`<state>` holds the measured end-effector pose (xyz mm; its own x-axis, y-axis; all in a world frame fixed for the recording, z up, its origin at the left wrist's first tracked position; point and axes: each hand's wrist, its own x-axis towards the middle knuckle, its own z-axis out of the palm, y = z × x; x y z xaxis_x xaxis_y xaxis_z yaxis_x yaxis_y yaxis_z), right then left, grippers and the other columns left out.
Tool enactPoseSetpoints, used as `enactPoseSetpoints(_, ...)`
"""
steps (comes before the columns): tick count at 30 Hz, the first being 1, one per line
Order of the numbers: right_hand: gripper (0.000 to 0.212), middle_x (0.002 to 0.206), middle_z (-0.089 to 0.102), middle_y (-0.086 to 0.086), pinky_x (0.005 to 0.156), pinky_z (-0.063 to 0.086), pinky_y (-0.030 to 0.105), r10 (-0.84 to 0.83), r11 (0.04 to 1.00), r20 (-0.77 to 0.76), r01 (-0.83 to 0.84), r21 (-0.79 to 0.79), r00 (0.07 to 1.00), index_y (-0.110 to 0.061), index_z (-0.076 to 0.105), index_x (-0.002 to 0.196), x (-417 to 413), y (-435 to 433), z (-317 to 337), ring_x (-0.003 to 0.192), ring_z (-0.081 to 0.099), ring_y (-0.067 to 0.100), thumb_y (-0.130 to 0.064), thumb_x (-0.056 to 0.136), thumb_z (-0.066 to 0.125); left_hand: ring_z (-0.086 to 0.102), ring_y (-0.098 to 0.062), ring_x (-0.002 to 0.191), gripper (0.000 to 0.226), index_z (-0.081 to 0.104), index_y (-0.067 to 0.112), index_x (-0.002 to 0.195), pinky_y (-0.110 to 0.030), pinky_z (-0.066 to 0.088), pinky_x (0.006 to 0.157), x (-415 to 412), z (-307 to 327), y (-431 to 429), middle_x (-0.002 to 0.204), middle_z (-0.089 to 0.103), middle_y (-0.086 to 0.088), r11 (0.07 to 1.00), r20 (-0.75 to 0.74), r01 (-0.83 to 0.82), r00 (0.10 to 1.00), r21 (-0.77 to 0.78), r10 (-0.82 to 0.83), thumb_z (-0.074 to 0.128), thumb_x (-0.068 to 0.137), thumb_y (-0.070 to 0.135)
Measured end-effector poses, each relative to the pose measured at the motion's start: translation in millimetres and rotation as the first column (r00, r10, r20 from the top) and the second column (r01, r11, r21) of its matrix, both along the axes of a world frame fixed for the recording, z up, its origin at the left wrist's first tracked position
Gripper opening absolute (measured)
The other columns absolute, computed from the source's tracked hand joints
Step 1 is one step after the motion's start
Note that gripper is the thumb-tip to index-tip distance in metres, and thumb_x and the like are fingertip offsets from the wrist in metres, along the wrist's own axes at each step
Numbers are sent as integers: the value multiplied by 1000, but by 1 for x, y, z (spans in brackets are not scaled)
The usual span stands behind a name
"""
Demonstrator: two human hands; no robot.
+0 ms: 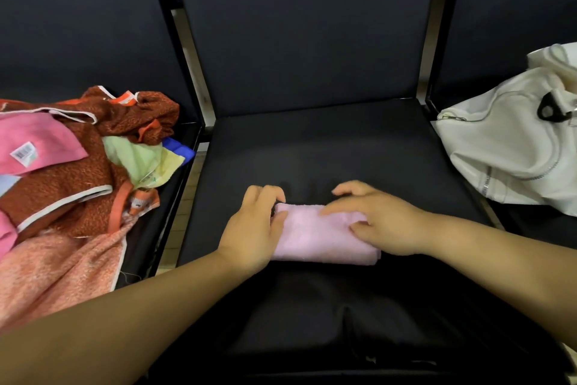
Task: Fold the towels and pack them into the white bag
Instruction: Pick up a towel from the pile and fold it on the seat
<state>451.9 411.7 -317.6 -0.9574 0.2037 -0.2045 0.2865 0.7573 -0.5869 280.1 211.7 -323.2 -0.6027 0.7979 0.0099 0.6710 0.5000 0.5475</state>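
A small pale pink towel (pixel 318 238), folded into a compact rectangle, lies on the middle dark seat (pixel 327 153). My left hand (pixel 254 228) grips its left end, fingers curled over the far corner. My right hand (pixel 381 217) lies on its right half, fingers spread and slightly bent across the top. The white bag (pixel 512 147) sits slumped on the right seat, its zipper and a black pull showing. A heap of unfolded towels (pixel 68 184) in rust, pink, pale green, yellow and salmon covers the left seat.
The three dark padded seats stand in a row with upright backrests behind. Black frame bars and narrow gaps separate them. A blue item (pixel 179 147) pokes out at the heap's right edge. The salmon towel (pixel 59 272) hangs over the left seat's front.
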Motion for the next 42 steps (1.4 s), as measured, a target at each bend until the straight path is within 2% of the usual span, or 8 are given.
enactPoseSetpoints(6, 50, 132, 50, -23, 94, 28, -1, 105, 992, 162, -92, -86, 981, -53, 66, 122, -2, 0, 8, 116, 47, -11, -14, 95, 52, 51, 0, 111, 16, 61, 43, 114, -22, 47, 93, -16, -7, -16, 122, 35, 27, 950, 106, 311, 946, -33, -307, 55, 100, 40)
enactPoseSetpoints(11, 26, 108, 64, -21, 91, 51, 26, 73, 983, 196, -38, -179, 978, -53, 67, 108, -9, -2, 19, 99, 61, 6, -33, 90, 67, 47, -1, 116, 43, 46, 55, 136, -30, 46, 102, -18, -8, -15, 128, 35, 22, 925, 191, 358, 924, -127, -331, 56, 94, 52)
enactPoseSetpoints(15, 48, 111, 61, -17, 79, 53, 26, 74, 969, 252, -10, -246, 965, -62, 49, 127, -6, -11, 18, 86, 61, 7, -40, 89, 70, 45, -5, 115, 47, 43, 55, 143, -31, 44, 103, -18, -6, -13, 122, 38, 17, 923, 155, 340, 936, -178, -315, 56, 99, 41)
enactPoseSetpoints(20, 70, 135, 51, -26, 98, 47, 20, 106, 949, 264, -18, -314, 959, -67, 34, 141, -1, -17, 16, 113, 56, -3, -39, 89, 72, 49, -4, 103, 51, 44, 55, 144, -24, 43, 92, -21, -8, -14, 104, 45, 17, 936, 157, 316, 943, -153, -293, 59, 97, 41)
enactPoseSetpoints(27, 43, 120, 62, -13, 98, 54, 36, -44, 897, 181, 119, -427, 982, -54, 62, 120, 5, -31, 12, 108, 63, 8, -35, 84, 77, 53, -2, 100, 49, 44, 58, 142, -23, 44, 90, -15, -10, -11, 103, 50, 18, 944, 158, 299, 948, -137, -277, 58, 97, 44)
enactPoseSetpoints(30, 45, 118, 63, -10, 95, 55, 37, -138, 883, 105, 170, -437, 985, -49, 64, 117, 19, -26, 21, 106, 63, 13, -29, 80, 80, 54, -1, 114, 49, 45, 56, 142, -29, 44, 108, 0, 0, 0, 125, 48, 22, 966, 330, 257, 916, -42, -229, 61, 97, 44)
enactPoseSetpoints(34, 50, 117, 62, -17, 84, 57, 24, -253, 878, -11, 225, -422, 967, -46, 61, 121, 56, -5, 67, 102, 63, 0, -18, 84, 79, 69, -12, 107, 57, 53, 51, 138, -36, 52, 104, 44, 39, 35, 140, 52, 19, 962, 543, 176, 798, 208, -263, 75, 90, 30)
enactPoseSetpoints(42, 53, 108, 61, -30, 76, 58, 22, -518, 827, -240, 409, -386, 821, -52, 60, 119, 190, 74, 156, 101, 62, -6, -17, 84, 80, 65, -10, 113, 56, 55, 52, 126, -32, 59, 94, 143, 142, 179, 136, 50, 12, 827, 389, 364, 751, 429, -533, 78, 88, 18)
